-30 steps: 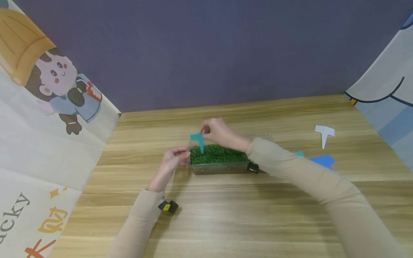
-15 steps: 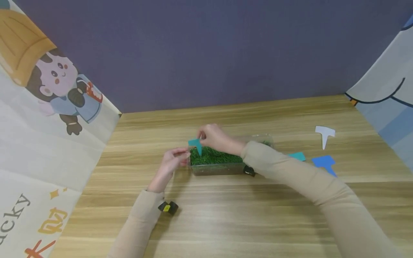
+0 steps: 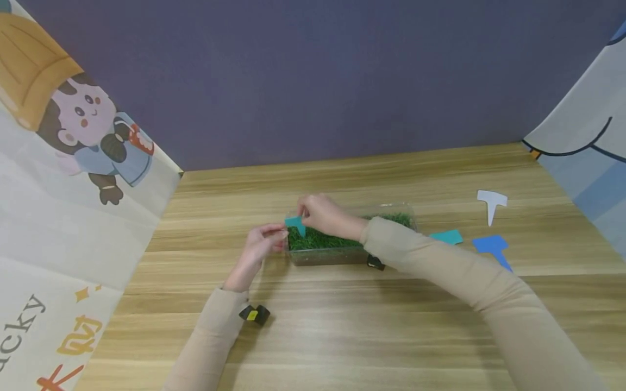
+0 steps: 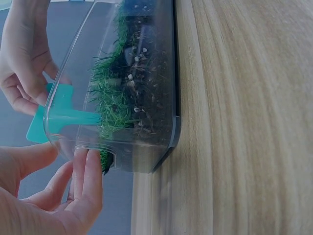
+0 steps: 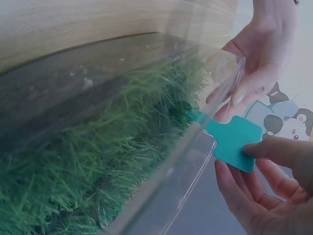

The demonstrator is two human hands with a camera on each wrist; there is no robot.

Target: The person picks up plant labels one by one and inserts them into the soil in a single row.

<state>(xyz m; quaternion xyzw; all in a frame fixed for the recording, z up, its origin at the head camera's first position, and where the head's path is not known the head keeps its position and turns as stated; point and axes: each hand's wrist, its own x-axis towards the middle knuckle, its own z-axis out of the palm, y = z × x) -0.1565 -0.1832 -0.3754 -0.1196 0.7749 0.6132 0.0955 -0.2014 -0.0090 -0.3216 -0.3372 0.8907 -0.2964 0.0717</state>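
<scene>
A clear plastic box point(image 3: 332, 256) holds dark soil with green grass point(image 3: 320, 238) on top. Between thumb and fingers my right hand point(image 3: 329, 216) pinches the head of a teal T-shaped tag point(image 3: 295, 222); in the right wrist view the tag point(image 5: 239, 142) has its stem tip among the grass blades. At the box's left end is my left hand point(image 3: 259, 247), and in the left wrist view its fingertips point(image 4: 89, 164) touch the end wall with the thumb near the rim. The right forearm covers part of the box's right side.
To the right of the box lie another teal tag point(image 3: 447, 237), partly behind the right sleeve, a blue tag point(image 3: 493, 247) and a white T-shaped tag point(image 3: 491, 202). A dark panel point(image 3: 342, 81) stands at the table's back edge.
My right hand has come down and slightly left with the teal tag, whose stem has gone from above the grass to among it. The left hand has stayed at the box's end.
</scene>
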